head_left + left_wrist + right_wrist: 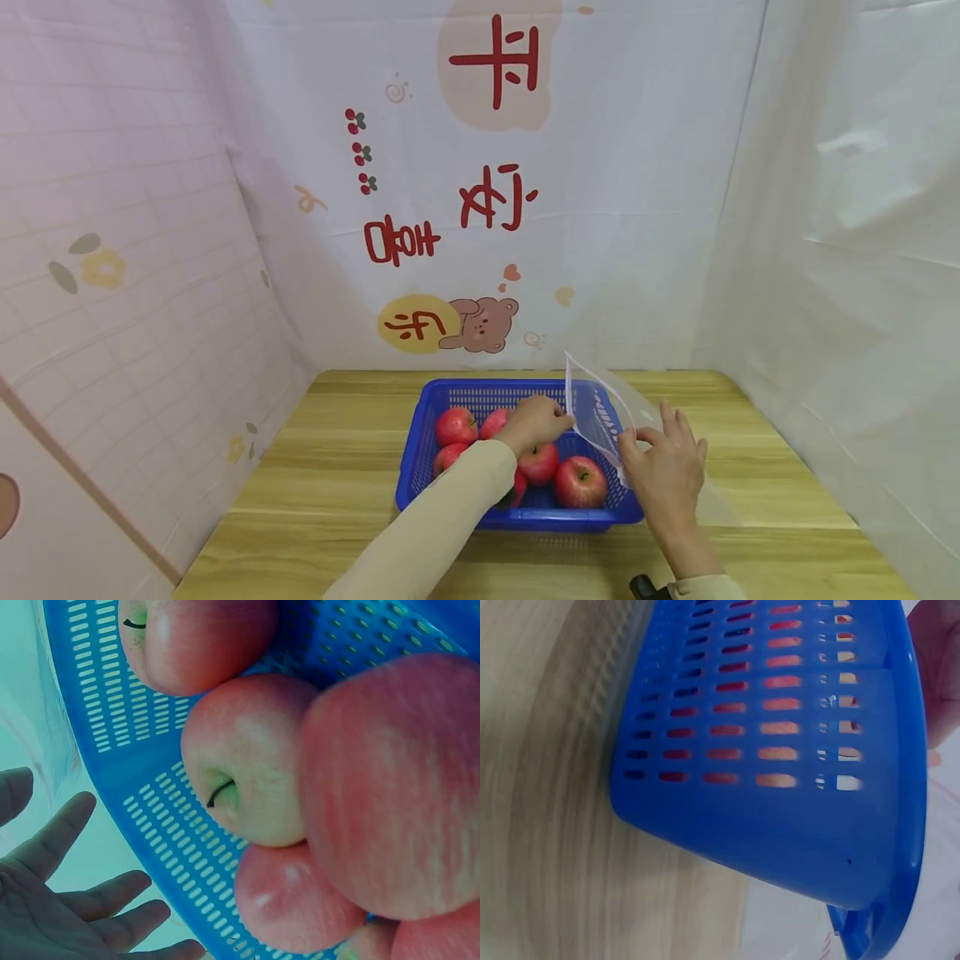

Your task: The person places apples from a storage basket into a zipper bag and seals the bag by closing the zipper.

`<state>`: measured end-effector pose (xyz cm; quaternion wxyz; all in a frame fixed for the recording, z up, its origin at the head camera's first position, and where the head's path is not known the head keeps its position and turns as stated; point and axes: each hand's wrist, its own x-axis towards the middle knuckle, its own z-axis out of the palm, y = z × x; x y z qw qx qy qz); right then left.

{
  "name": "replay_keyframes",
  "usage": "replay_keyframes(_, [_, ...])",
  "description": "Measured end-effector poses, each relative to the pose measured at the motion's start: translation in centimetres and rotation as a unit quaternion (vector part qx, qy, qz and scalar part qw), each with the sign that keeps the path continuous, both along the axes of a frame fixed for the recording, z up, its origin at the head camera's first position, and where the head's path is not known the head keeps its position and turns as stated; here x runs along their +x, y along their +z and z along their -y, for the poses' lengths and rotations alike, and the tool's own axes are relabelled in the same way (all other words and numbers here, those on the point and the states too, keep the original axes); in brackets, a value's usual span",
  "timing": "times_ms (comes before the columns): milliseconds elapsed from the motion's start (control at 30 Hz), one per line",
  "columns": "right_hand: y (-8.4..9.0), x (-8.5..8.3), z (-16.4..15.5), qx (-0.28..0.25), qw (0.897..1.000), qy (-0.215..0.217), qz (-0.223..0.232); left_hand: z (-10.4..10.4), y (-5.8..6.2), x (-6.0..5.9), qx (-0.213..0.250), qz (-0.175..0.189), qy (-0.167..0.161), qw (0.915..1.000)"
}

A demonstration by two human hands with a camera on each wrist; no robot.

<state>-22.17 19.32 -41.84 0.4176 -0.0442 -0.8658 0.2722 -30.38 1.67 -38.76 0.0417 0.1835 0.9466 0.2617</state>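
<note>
A blue plastic basket (551,518) with slotted sides holds several red apples (581,483). Over its right part a clear plastic bag (600,417) with printed lettering stands with its mouth spread. My left hand (534,425), reaching across the apples, pinches the left edge of that mouth. On the other side, my right hand (666,468) pinches the bag's right edge between thumb and forefinger, its other fingers raised. Apples (251,761) fill much of the left wrist view, where a hand with spread fingers (97,900) shows beyond the rim. The right wrist view shows mostly the basket's outer wall (765,832).
The basket stands on a wood-grain table (315,467). Behind it hangs a white printed cloth (630,208), and more cloth encloses the left and right sides. A black object (647,587) shows by my right sleeve.
</note>
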Motion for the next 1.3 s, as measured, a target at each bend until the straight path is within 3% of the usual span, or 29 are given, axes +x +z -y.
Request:
replay_keyframes(200, [-0.7,0.0,-0.2,-0.031,0.999,-0.018,-0.02,1.8,0.0,-0.3,0.015,0.007,-0.005,0.9998])
replay_keyframes(333, [-0.8,0.0,-0.4,-0.04,0.998,-0.026,-0.035,4.2,-0.1,-0.5,0.019,0.013,-0.002,0.9997])
replay_keyframes(567, [-0.9,0.1,-0.7,-0.039,0.997,-0.042,-0.056,8.6,0.3,-0.6,0.082,0.048,0.021,0.9953])
replay_keyframes(733, [-1.0,0.2,-1.0,-0.047,0.995,-0.059,-0.065,11.1,0.5,-0.5,0.088,0.046,0.022,0.9948])
replay_keyframes(1033, [-0.7,0.5,-1.5,-0.055,0.994,-0.076,-0.06,13.7,0.0,0.2,0.094,0.059,0.054,0.9923])
replay_keyframes(1300, [-1.1,1.0,-1.4,-0.068,0.994,-0.077,-0.036,14.6,-1.2,2.0,0.142,0.076,0.06,0.985])
